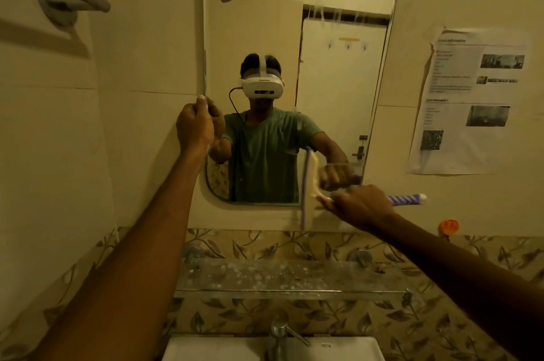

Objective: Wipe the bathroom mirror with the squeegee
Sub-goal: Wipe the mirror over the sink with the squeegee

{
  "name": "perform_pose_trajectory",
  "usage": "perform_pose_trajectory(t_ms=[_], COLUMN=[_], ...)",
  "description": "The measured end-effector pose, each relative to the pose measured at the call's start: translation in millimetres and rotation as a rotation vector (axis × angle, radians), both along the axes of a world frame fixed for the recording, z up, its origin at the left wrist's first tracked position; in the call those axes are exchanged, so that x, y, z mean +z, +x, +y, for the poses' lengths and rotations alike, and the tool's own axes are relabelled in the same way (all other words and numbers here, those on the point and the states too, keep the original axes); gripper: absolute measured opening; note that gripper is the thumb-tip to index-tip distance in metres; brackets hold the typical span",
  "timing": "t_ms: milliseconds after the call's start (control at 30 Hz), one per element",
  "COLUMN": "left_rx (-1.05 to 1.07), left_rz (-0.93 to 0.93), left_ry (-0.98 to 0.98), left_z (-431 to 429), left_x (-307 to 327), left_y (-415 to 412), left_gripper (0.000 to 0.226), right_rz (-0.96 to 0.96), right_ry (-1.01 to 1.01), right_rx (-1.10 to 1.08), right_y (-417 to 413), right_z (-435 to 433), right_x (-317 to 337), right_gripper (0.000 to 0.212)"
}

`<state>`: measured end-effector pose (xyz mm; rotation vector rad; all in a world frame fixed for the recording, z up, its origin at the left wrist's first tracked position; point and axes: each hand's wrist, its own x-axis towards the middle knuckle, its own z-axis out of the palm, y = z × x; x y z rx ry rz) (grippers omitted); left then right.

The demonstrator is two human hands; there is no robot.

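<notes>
The right hand (360, 206) grips the light, stiff squeegee (309, 193) by its striped handle, best there, while the left hand (195, 125) pinches the fragile mirror (294, 22) edge.

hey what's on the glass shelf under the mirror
Nothing stands on the visible part of the glass shelf; its surface only shows pale spots and specks. The left arm and right arm cross in front of its two ends, so those parts are hidden.
</notes>
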<state>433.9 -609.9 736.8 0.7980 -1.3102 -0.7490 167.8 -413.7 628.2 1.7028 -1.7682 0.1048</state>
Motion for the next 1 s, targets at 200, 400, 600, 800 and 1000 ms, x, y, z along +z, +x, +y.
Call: perform_pose_trajectory(t_ms=[200,400,600,800,1000], left_rx=[0.016,-0.009,0.025,0.028,-0.068], left_rz=[-0.024,-0.011,-0.028,-0.025,-0.003], left_ry=[0.005,-0.001,-0.016,-0.006,0.079], left_z=[1,-7,-6,-1,-1], left_x=[1,-2,-2,0,1], left_y=[2,2,-2,-1,12], left_gripper=[0.049,0.051,0.051,0.053,0.059], right_rz=[0.079,0.014,-0.083,-0.13,0.106], right_ry=[-0.012,0.014,-0.048,-0.02,-0.047], right_rx=[0.069,0.01,-0.273,-0.114,0.129], right_y=[92,14,-60,-5,123], right_z=[-65,-19,51,23,-71], right_x=[9,0,-15,-1,21], right_gripper=[0.08,0.05,0.08,0.065,0.066])
